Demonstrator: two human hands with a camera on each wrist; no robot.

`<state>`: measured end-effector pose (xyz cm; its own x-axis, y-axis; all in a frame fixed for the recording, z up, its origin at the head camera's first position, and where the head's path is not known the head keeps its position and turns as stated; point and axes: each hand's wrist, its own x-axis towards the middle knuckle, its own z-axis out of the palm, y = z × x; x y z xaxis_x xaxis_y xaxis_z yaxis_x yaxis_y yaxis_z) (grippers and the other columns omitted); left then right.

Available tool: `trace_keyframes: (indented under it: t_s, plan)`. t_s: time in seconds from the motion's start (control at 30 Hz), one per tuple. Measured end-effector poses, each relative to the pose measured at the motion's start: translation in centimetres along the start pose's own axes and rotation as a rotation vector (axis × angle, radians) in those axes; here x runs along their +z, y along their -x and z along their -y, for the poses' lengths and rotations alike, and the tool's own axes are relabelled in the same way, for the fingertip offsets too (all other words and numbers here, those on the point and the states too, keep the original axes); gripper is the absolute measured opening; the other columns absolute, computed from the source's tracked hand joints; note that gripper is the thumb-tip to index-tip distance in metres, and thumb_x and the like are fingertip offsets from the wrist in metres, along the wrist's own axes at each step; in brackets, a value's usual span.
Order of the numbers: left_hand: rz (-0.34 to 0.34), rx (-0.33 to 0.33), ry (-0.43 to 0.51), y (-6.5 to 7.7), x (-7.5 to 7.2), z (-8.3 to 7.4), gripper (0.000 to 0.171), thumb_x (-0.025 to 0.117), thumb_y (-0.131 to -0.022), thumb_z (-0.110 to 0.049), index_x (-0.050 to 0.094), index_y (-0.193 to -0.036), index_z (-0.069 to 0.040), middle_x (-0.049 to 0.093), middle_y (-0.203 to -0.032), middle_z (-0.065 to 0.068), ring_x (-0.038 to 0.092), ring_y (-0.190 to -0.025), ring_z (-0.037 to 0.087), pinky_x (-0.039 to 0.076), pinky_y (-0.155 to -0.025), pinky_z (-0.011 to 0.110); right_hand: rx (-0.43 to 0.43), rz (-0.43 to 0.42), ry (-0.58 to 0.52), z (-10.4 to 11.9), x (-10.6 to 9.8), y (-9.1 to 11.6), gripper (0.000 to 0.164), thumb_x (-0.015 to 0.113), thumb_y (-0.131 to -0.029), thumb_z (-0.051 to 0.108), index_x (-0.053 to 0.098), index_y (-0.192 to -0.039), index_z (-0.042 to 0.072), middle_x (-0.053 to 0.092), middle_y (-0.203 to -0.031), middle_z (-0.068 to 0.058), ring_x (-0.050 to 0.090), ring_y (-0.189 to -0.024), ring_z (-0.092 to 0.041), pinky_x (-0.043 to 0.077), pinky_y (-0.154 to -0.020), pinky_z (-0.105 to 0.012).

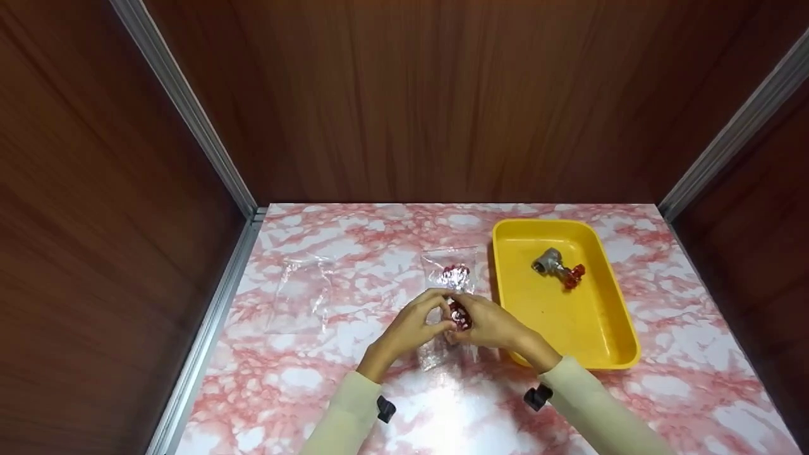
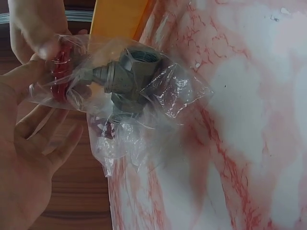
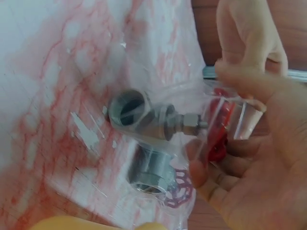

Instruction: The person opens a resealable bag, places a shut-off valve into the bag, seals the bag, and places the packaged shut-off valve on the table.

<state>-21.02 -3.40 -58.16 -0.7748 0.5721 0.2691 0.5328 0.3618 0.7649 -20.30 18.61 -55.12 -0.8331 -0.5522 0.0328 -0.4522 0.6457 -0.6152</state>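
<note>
Both hands (image 1: 411,323) (image 1: 492,322) grip a bagged valve (image 2: 127,80) — by its red handwheel (image 1: 461,316).

Overhead, white glare bleaches the near side of the red-and-white marbled desk (image 1: 442,414); both wrist views look dimmer, softly blurred.

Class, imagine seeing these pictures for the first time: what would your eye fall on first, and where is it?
Probably the bright yellow tray, on the right of the pink-marbled table, with a gray valve lying in it. Next, near the table's middle, the left hand and right hand hold a bagged valve at its red handwheel. A clear plastic bag lies farther left.
</note>
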Motion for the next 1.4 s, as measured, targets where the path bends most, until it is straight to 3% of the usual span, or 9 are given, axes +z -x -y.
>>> trace_keyframes:
  t_s: [0.27,0.43,0.67,0.8,0.97,1.07,1.2,1.4]
  plan:
    - [0.009,-0.037,0.039,-0.6,-0.3,0.0,0.024,0.065,-0.108,-0.032,0.067,-0.123,-0.014,0.057,-0.154,0.003,0.054,-0.146,0.022,0.049,-0.119,0.045,0.020,-0.070,0.026,-0.1,0.6,0.0,0.061,0.085,-0.080,0.010,0.058,-0.134,0.001,0.073,-0.113,-0.014,0.071,-0.100,-0.028,0.064,-0.090,-0.046]
    - [-0.004,-0.083,0.039,-1.2,-0.6,0.1,0.027,0.052,-0.113,-0.034,0.067,-0.129,-0.018,0.057,-0.155,0.008,0.052,-0.147,0.023,0.046,-0.122,0.046,0.007,-0.080,0.069,0.0,0.5,-0.2,0.071,0.086,-0.078,0.009,0.058,-0.142,-0.003,0.068,-0.131,-0.021,0.068,-0.118,-0.039,0.057,-0.106,-0.055]
    - [-0.009,-0.132,0.050,-2.0,-0.6,0.4,0.035,0.037,-0.111,-0.003,0.063,-0.132,-0.012,0.056,-0.155,0.009,0.050,-0.149,0.024,0.043,-0.123,0.046,-0.057,-0.104,0.081,-0.2,0.3,-0.2,0.068,0.086,-0.077,0.003,0.063,-0.141,-0.005,0.059,-0.136,-0.021,0.061,-0.125,-0.039,0.053,-0.112,-0.056]
    - [-0.003,-0.109,0.022,-2.3,-0.5,0.6,0.040,0.039,-0.107,0.005,0.060,-0.140,-0.006,0.056,-0.152,0.011,0.052,-0.147,0.026,0.045,-0.122,0.046,-0.097,-0.104,0.070,-0.3,0.2,-0.2,0.067,0.083,-0.077,-0.001,0.064,-0.141,-0.006,0.058,-0.134,-0.020,0.060,-0.125,-0.037,0.053,-0.112,-0.055]
    - [0.026,-0.119,0.008,-2.5,-0.4,0.9,0.043,0.042,-0.105,0.005,0.060,-0.142,-0.009,0.058,-0.149,0.010,0.054,-0.144,0.024,0.045,-0.122,0.043,-0.132,-0.110,0.088,-0.5,0.2,-0.1,0.068,0.081,-0.076,-0.002,0.064,-0.142,-0.005,0.062,-0.137,-0.021,0.058,-0.128,-0.037,0.052,-0.113,-0.056]
    - [0.019,-0.134,0.022,-2.5,-0.5,1.0,0.037,0.048,-0.106,0.002,0.064,-0.137,-0.009,0.061,-0.144,0.010,0.058,-0.139,0.026,0.048,-0.119,0.043,-0.118,-0.118,0.048,-0.5,0.0,0.0,0.067,0.080,-0.076,-0.005,0.064,-0.140,-0.003,0.064,-0.138,-0.018,0.059,-0.128,-0.036,0.051,-0.113,-0.056]
    - [-0.008,-0.131,0.034,-2.5,-0.6,1.3,0.029,0.050,-0.105,0.005,0.068,-0.127,-0.001,0.063,-0.135,0.014,0.064,-0.128,0.030,0.054,-0.111,0.043,-0.074,-0.129,-0.041,-0.7,0.0,0.1,0.061,0.080,-0.076,-0.011,0.063,-0.134,-0.001,0.067,-0.131,-0.015,0.063,-0.123,-0.034,0.055,-0.109,-0.054]
    - [-0.040,-0.139,0.034,-2.4,-0.7,1.7,0.018,0.055,-0.108,0.001,0.070,-0.117,0.002,0.064,-0.123,0.014,0.067,-0.116,0.028,0.059,-0.103,0.038,-0.064,-0.155,-0.120,-1.2,0.1,0.4,0.043,0.080,-0.078,-0.011,0.060,-0.115,0.000,0.062,-0.126,-0.015,0.067,-0.111,-0.030,0.062,-0.096,-0.043]
